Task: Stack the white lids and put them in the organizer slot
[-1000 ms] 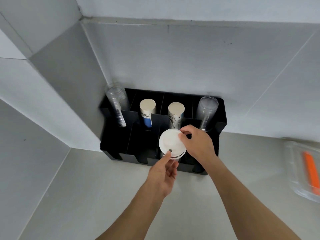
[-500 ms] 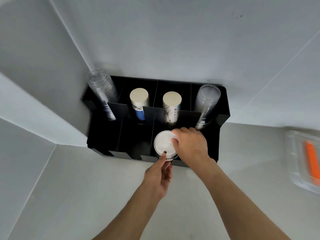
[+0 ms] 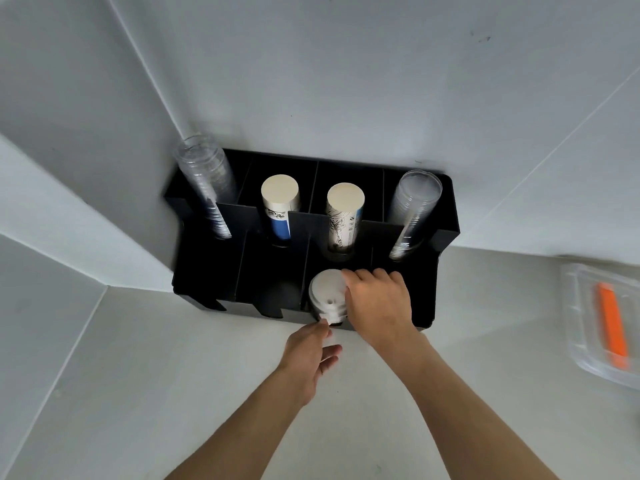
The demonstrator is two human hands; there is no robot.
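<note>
A stack of white lids (image 3: 326, 296) sits down in the third front slot of the black organizer (image 3: 207, 282), its round top facing me. My right hand (image 3: 379, 299) rests on the stack's right side, fingers curled over its rim. Below it, my left hand (image 3: 311, 355) pinches the stack's lower front edge at the slot's notch with thumb and forefinger. The lower lids are hidden inside the slot.
The back row holds two clear cup stacks (image 3: 204, 188) (image 3: 414, 209) at the ends and two paper cup stacks (image 3: 278, 206) (image 3: 344, 216) between. The organizer stands in a wall corner. A clear tray with an orange item (image 3: 613, 327) lies at right.
The lid stack has gone down from above the organizer's front into its third front slot, both hands following it. The camera has come closer and tilted down.
</note>
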